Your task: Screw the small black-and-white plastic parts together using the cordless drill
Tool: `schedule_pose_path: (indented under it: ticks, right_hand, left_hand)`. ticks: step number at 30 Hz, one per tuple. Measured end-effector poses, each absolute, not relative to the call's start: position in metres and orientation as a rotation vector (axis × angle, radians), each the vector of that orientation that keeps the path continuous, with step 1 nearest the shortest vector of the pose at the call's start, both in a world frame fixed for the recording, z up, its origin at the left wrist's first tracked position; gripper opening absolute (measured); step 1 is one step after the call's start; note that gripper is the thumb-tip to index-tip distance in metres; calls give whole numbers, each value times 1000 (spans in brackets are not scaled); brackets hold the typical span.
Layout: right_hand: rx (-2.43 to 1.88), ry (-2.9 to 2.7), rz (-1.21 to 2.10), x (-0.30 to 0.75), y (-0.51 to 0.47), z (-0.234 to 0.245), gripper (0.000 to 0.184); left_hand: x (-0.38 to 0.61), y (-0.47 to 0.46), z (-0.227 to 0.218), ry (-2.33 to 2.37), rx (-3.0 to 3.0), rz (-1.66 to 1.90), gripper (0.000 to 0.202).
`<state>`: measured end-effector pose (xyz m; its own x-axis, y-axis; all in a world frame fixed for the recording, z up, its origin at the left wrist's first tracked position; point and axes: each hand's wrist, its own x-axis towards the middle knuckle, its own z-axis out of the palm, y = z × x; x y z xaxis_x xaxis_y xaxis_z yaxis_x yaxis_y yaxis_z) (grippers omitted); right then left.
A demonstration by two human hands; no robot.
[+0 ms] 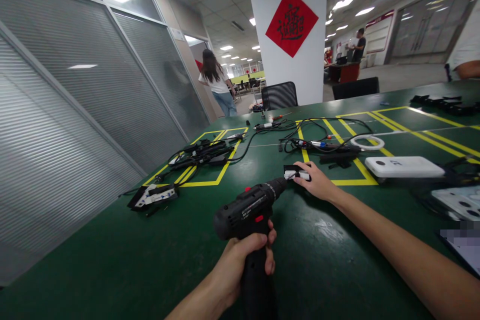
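Two hands are busy over the green table (168, 270), and each one has its own duty. The left hand (238, 259) is closed around the handle of a black drill (242, 212), with the fingers wrapped well, probably because the tool is heavy and must be kept steady. Its nose points to two o'clock, toward a small white-and-black part (304, 175). The right hand (315, 182) pinches this part, thumb and fingers nearly closed on it; the part seems to be pressed against the table so that it cannot turn. Whether the drill's tip touches it, one cannot tell. At nine o'clock from the drill lies another black-and-white piece (155, 196), and at eleven o'clock a heap of black cables (210, 152), partly inside yellow lines (198, 184), which perhaps mark storage places.
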<state>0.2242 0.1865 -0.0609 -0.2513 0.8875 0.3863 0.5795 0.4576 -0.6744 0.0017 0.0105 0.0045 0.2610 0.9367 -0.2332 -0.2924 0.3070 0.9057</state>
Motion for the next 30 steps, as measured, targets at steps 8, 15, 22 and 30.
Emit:
schedule_pose_path:
  ticks: [8, 15, 22, 30]
  right_hand:
    - [-1218, -1961, 532, 224, 186, -60, 48]
    - [-1214, -1959, 522, 224, 186, -60, 48]
    - [-1206, -1969, 527, 224, 186, -59, 48]
    - [-1208, -1968, 496, 224, 188, -63, 50]
  left_hand:
    - [-4, 11, 0, 894, 892, 972, 27]
    - [-2, 11, 0, 892, 887, 975, 20]
    - [-2, 11, 2, 904, 903, 977, 22]
    - [-1, 11, 1, 952, 873, 979, 25]
